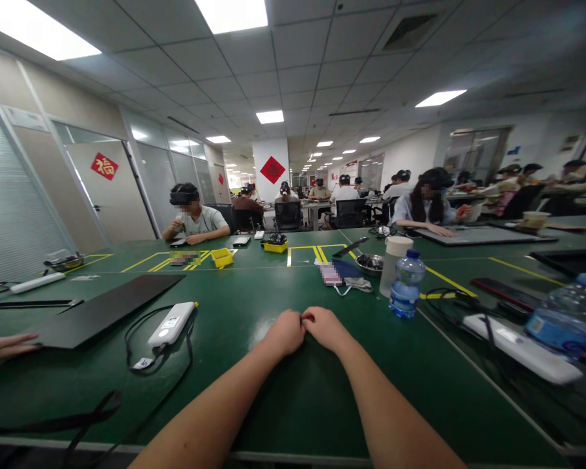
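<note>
Bare forearms (pixel 215 397) converge so my curled left hand (pixel 286 332) and right hand (pixel 326 329) touch; whether gripping anything, I can't tell.

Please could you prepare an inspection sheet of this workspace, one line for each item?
Surface: green table with yellow tape.
Things in hand: nothing seen; a small one could be hidden.
Clutter: bottle, tumbler and metal bowl ahead, right; black board and white box, left.
Hands: left hand and right hand meet, fingers curled.
Cables: black cable beside the white box; more at right.
Surroundings: people wearing headsets at tables; another person's hand at the board's edge.
</note>
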`<action>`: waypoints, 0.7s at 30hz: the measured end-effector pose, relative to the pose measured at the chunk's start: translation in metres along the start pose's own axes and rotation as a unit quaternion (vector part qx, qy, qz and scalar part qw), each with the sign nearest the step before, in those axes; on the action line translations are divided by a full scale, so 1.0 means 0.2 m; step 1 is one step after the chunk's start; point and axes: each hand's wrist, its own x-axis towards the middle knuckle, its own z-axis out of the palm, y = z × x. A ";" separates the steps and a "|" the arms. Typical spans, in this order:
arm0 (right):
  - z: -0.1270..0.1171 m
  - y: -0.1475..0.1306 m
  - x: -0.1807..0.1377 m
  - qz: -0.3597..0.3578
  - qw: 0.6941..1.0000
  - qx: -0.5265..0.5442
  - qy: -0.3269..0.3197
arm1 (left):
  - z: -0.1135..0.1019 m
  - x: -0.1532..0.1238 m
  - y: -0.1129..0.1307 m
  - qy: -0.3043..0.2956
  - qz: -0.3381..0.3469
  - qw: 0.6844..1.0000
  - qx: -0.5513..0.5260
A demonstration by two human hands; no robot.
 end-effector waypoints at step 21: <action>-0.11 -0.03 -0.05 0.029 0.987 -0.085 -0.132 | 0.05 -0.06 -0.04 0.026 0.037 0.999 -0.021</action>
